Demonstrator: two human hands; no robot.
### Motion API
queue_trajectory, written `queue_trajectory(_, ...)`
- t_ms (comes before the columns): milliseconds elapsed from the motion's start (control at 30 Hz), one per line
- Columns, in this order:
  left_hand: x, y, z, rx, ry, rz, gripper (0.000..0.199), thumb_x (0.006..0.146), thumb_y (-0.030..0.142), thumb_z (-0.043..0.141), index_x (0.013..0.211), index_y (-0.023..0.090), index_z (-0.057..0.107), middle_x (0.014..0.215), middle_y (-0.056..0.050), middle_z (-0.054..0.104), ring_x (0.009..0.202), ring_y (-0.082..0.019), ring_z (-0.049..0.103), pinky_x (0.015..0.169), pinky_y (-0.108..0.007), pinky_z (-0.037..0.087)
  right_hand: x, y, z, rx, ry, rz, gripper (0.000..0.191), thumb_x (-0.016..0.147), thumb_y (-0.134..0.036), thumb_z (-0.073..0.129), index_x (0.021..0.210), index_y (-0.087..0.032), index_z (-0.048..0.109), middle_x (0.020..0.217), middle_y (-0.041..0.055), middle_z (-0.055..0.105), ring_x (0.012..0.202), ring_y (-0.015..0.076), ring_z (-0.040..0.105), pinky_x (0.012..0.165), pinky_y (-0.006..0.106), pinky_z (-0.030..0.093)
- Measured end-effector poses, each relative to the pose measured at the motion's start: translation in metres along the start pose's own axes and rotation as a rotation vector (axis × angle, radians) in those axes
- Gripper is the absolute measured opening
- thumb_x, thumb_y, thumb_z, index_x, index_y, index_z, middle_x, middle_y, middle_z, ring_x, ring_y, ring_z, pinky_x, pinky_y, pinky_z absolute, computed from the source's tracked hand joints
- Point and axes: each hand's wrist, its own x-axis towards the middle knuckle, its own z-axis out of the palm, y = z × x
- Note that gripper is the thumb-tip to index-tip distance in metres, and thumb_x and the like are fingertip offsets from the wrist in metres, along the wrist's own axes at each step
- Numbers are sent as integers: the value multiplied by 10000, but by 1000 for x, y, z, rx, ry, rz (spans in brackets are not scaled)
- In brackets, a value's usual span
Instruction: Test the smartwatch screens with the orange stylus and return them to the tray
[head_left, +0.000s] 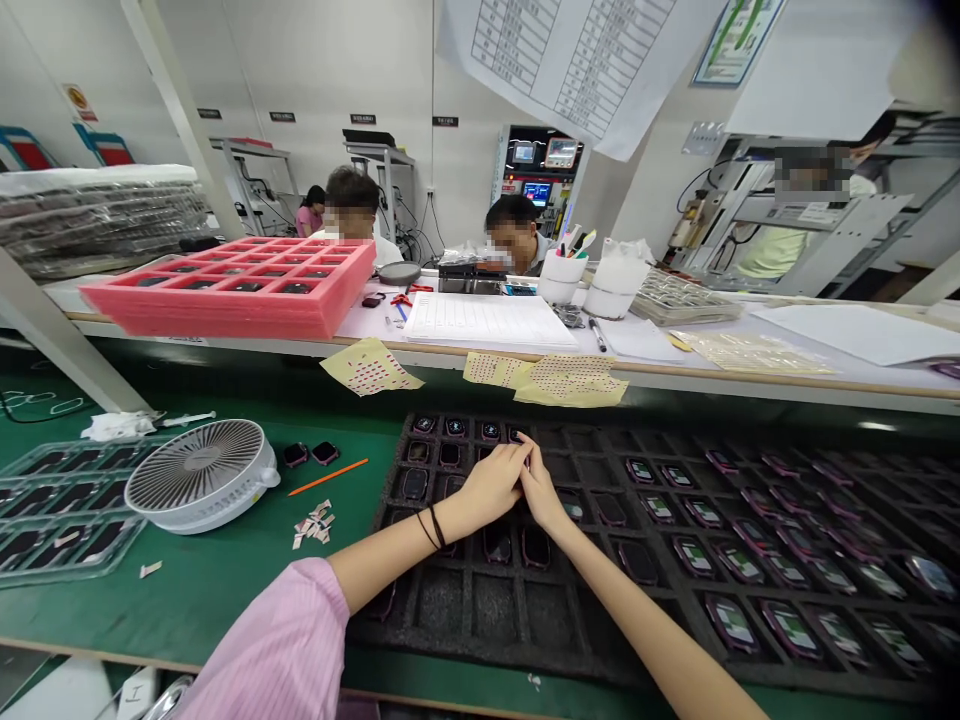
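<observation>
My left hand (491, 487), with dark bands at the wrist, and my right hand (540, 487) meet above a black foam tray (491, 605). Both hands are closed, fingertips pressed together. A small dark edge shows between them, but what they grip is mostly hidden. Just behind my fingers, a smartwatch (490, 430) with a lit face sits in the back row. Other watch cases with dark screens, such as the watch case (535, 547) nearer me, lie in pockets around my hands. On the right, several more watches (730, 622) fill the tray's pockets.
Left of the tray stand a white fan (202, 475), an orange stick (328, 477), paper scraps (313, 525), two watch cases (310, 454) and a clear plastic tray (67, 565). A shelf (450, 350) crosses above, carrying a pink foam tray (225, 315). Co-workers sit beyond.
</observation>
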Motion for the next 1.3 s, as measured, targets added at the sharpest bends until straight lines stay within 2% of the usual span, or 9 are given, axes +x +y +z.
queue_trajectory(133, 2, -7, 16, 70, 14, -3, 663, 693, -46, 458, 1316, 170, 393, 1212, -132, 562, 1162, -251, 501, 985, -423, 459, 0, 15, -1, -3, 23, 15, 579, 710, -450, 648, 1233, -241, 516, 1348, 80, 500, 1271, 254, 435, 1100, 477, 250)
queue_trajectory(267, 2, -19, 14, 51, 21, -13, 693, 685, -30, 496, 1340, 162, 374, 1244, -142, 561, 1156, -251, 529, 976, -422, 473, 2, 16, -2, 59, -13, 81, 587, 680, -426, 692, 1217, -241, 545, 1369, 73, 486, 1306, 246, 396, 1114, 470, 226)
queue_trajectory(333, 3, -24, 10, 10, 39, -14, 678, 684, -12, 531, 1328, 154, 403, 1248, -145, 569, 1142, -252, 551, 970, -417, 480, 3, 9, -6, 125, -33, 150, 566, 666, -418, 713, 1188, -250, 574, 1311, 66, 538, 1278, 250, 429, 1090, 478, 272)
queue_trajectory(500, 2, -25, -2, -163, 123, 28, 590, 713, 109, 639, 1274, 203, 485, 1254, -107, 587, 1143, -235, 567, 999, -406, 462, 5, -24, -23, 378, -223, 355, 526, 710, -345, 713, 1212, -283, 570, 993, 40, 677, 944, 214, 640, 852, 423, 500)
queue_trajectory(700, -1, -14, -5, -299, 106, 95, 523, 753, 274, 680, 1245, 210, 513, 1235, -90, 600, 1143, -215, 566, 1008, -374, 449, 6, -36, -35, 446, -387, 487, 308, 648, -230, 771, 939, -173, 685, 867, 33, 688, 740, 152, 643, 675, 275, 524)
queue_trajectory(900, -1, -14, -5, -322, 89, 135, 571, 703, 351, 738, 1215, 201, 535, 1188, -108, 622, 1125, -234, 564, 1011, -400, 424, 4, -36, -34, 391, -355, 520, 301, 602, -237, 801, 872, -146, 706, 821, 48, 702, 739, 172, 649, 636, 273, 517)
queue_trajectory(1033, -1, -19, -5, -386, 49, 91, 594, 689, 376, 748, 1211, 189, 536, 1196, -112, 616, 1106, -225, 580, 983, -369, 452, 0, -37, -26, 339, -264, 482, 267, 623, -316, 793, 822, -158, 710, 770, 33, 694, 717, 170, 633, 553, 235, 484)
queue_trajectory(1167, 0, -18, -6, -384, 37, 53, 583, 665, 363, 769, 1179, 187, 557, 1169, -108, 632, 1088, -239, 594, 976, -365, 459, 0, -30, -17, 468, -173, 569, 304, 728, -462, 695, 813, -169, 696, 731, 37, 683, 668, 176, 621, 534, 259, 478)
queue_trajectory(1300, 0, -14, -5, -370, -9, 86, 531, 708, 355, 734, 1182, 204, 550, 1200, -99, 616, 1116, -239, 579, 997, -369, 444, 4, -27, -13, 533, -78, 675, 360, 802, -504, 604, 804, -154, 687, 673, 49, 663, 632, 181, 613, 514, 262, 463)
